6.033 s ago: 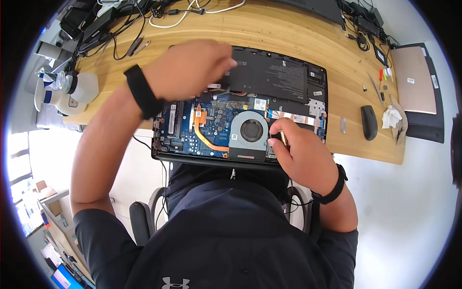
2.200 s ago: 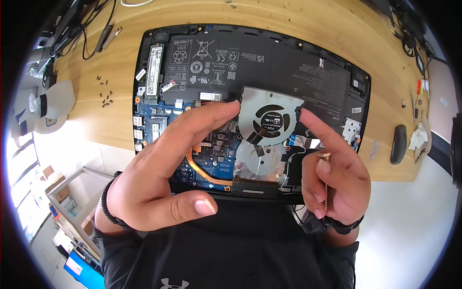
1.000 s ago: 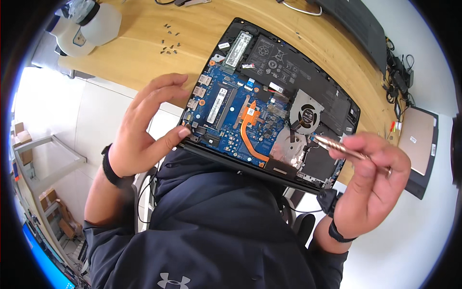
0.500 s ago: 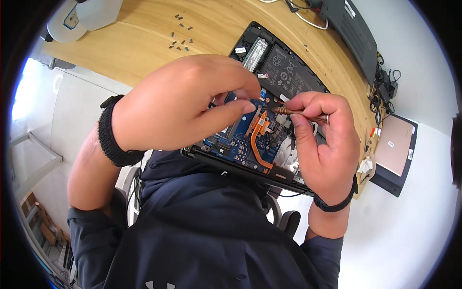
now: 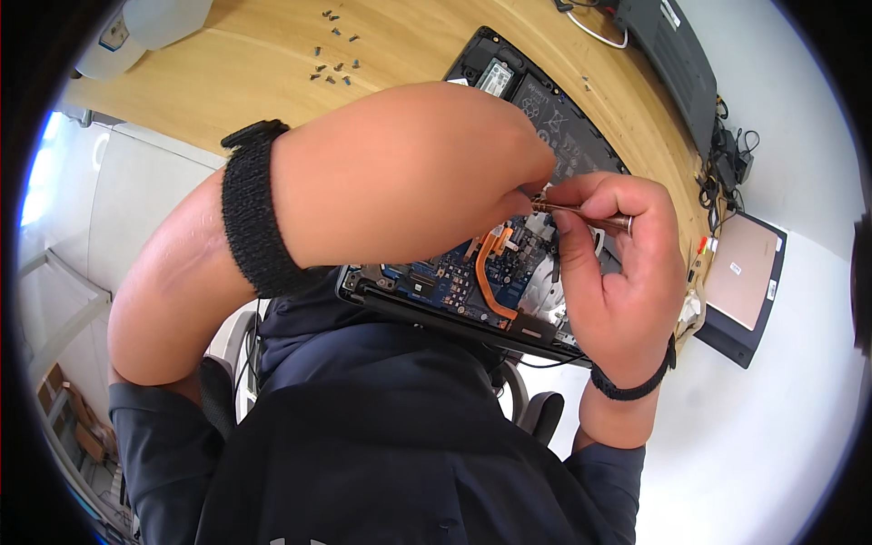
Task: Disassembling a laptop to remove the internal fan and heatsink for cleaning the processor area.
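Note:
An opened laptop base point(image 5: 472, 313) lies at the table's near edge, its blue circuit board and copper heat pipe point(image 5: 484, 282) bare. My right hand point(image 5: 622, 245) pinches a slim copper-coloured screwdriver point(image 5: 595, 218), held nearly level over the board with its tip toward the left. My left hand point(image 5: 427, 173) reaches across the laptop, its fingertips pressed together at the screwdriver's tip end. Whatever those left fingers hold is hidden. Beyond the hands show the black battery point(image 5: 563, 127) and part of a memory stick or drive point(image 5: 497, 78).
Several loose screws point(image 5: 338, 66) lie on the wooden table point(image 5: 245, 82) at the far left. A dark closed laptop point(image 5: 672, 73) stands at the far right, near black cables point(image 5: 727, 159). A gold laptop point(image 5: 745, 272) rests further right. Translucent white containers point(image 5: 145, 32) stand top left.
My left hand has moved right and its fingers have come together at the screwdriver's tip, covering more of the board. My right hand stays almost in place with the screwdriver.

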